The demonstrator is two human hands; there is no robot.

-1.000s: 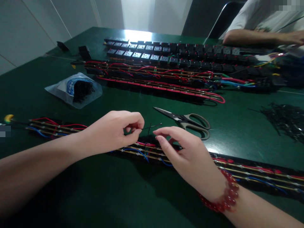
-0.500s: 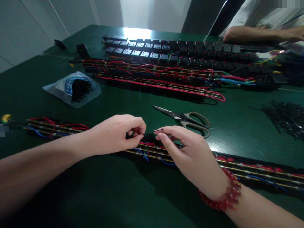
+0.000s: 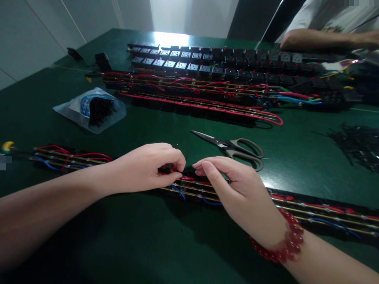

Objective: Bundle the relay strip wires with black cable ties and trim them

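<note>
Nearer than the grip, the green table (image 3: 154, 240) lies bare, an open way in. The wired strip (image 3: 310, 215) runs out to the left and right of the grip and bars both sides. Scissors (image 3: 233, 148) lie just beyond it to the right. Farther beyond sit stacked socket strips (image 3: 192, 92), beyond-left a plastic bag (image 3: 89, 110), and far right loose cable ties (image 3: 358, 146).

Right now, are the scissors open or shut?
Shut. The scissors lie on the green table with both blades together in one point and the handles close together.
</note>
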